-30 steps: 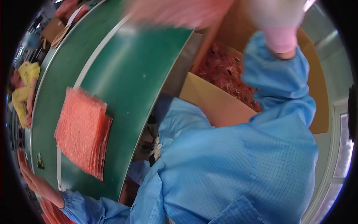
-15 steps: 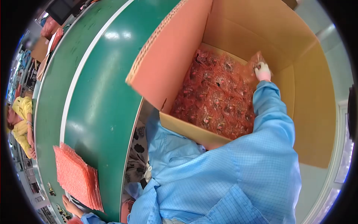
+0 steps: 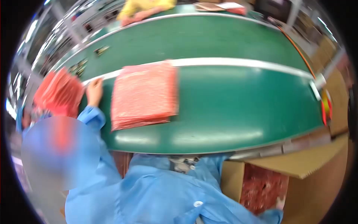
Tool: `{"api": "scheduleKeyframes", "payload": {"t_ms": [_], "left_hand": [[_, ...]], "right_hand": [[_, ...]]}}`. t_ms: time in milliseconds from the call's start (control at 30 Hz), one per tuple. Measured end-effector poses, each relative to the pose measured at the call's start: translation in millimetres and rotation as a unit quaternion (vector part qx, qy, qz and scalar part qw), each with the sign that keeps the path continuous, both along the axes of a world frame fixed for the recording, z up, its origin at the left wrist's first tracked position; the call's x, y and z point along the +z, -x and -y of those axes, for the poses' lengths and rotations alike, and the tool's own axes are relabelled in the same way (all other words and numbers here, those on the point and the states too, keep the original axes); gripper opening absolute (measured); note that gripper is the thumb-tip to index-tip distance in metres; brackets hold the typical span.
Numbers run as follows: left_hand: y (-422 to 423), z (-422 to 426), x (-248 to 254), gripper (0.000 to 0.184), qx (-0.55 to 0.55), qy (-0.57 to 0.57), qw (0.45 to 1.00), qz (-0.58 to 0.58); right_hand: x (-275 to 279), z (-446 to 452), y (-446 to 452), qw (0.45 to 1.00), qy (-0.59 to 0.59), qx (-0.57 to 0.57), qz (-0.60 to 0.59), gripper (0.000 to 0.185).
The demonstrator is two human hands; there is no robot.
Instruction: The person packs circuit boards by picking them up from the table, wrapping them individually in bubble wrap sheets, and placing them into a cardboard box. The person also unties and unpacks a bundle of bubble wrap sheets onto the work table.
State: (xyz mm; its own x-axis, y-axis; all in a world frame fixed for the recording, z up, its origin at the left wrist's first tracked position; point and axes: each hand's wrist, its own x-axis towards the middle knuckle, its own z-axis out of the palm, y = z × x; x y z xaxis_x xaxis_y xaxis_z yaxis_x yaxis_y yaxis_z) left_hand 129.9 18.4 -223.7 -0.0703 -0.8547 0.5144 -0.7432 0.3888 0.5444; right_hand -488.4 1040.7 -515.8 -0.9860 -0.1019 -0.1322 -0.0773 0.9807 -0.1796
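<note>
A stack of pink bubble-wrap bags (image 3: 143, 93) lies on the green work surface (image 3: 220, 100). Just left of it, my bare left hand (image 3: 94, 92) lies near the white strip, fingers loosely bent and apart, with nothing visible in them. Down at the lower right, my right hand (image 3: 279, 202) shows only as a small pale patch inside the cardboard box (image 3: 232, 181); its fingers are hidden or smeared. Red, shiny wrapped items (image 3: 263, 188) fill the box near that hand.
Another pile of pink bags (image 3: 59, 93) sits left of my hand. Beside it is a person in blue, partly blurred. Across the surface are a yellow-sleeved person's arms (image 3: 143, 15). Small parts (image 3: 78, 68) lie far left; a tape roll (image 3: 326, 106) hangs at right.
My view has swung left from the box to the green surface. The box now sits at the lower right, with my right hand still in it. The bag stack appears nearer the middle.
</note>
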Motion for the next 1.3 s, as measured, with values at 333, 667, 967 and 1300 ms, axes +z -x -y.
{"api": "scheduleKeyframes", "payload": {"t_ms": [333, 667, 967, 1300], "left_hand": [[25.4, 99.6, -17.0, 0.015, 0.084, 0.167, 0.980, 0.072], [17.6, 244.0, -14.4, 0.028, 0.261, 0.190, 0.943, 0.082], [-18.0, 325.0, -18.8, 0.042, 0.284, -0.028, 0.952, 0.109], [-14.0, 372.2, -58.8, 0.047, 0.201, 0.018, 0.979, 0.035]], "right_hand": [[339.3, 421.4, -238.3, 0.782, 0.340, 0.406, -0.328, 0.013], [304.6, 627.7, -287.6, 0.793, 0.223, 0.528, -0.206, 0.026], [295.3, 632.2, -288.8, 0.768, 0.260, 0.524, -0.260, 0.024], [299.2, 633.1, -289.0, 0.749, 0.287, 0.514, -0.304, 0.026]]}}
